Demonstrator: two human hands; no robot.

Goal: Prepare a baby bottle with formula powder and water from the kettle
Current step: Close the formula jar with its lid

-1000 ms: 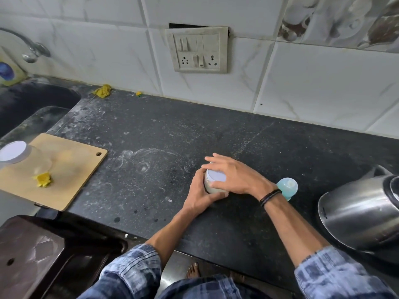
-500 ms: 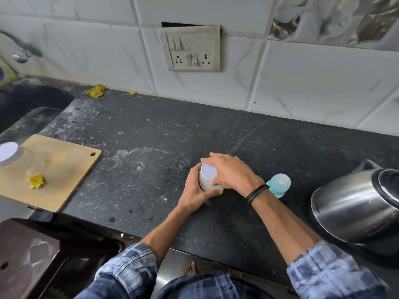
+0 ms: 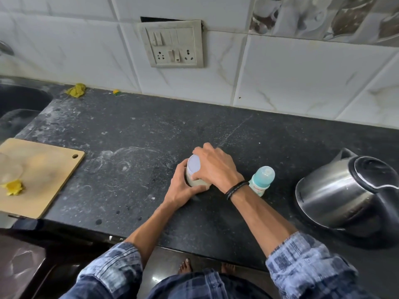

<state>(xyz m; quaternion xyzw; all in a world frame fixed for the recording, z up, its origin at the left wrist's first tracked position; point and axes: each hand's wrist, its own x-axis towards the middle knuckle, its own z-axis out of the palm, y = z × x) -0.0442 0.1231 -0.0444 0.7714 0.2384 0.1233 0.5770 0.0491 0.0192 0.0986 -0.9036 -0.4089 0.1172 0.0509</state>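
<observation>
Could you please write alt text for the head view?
The left hand holds a small white container on a black countertop while the right hand grips its lid; a baby bottle and steel kettle stand to its right.

Soft even light, fairly bright, white tiles (image 3: 291,72) brightest, dark counter (image 3: 129,130) matte with a dull sheen, streaky glare on the steel kettle (image 3: 332,190), soft shadow beneath it, small glint on the floor (image 3: 155,278), centre sharp, wide-angle bending at edges, sleeves (image 3: 308,266) slightly blurred
</observation>
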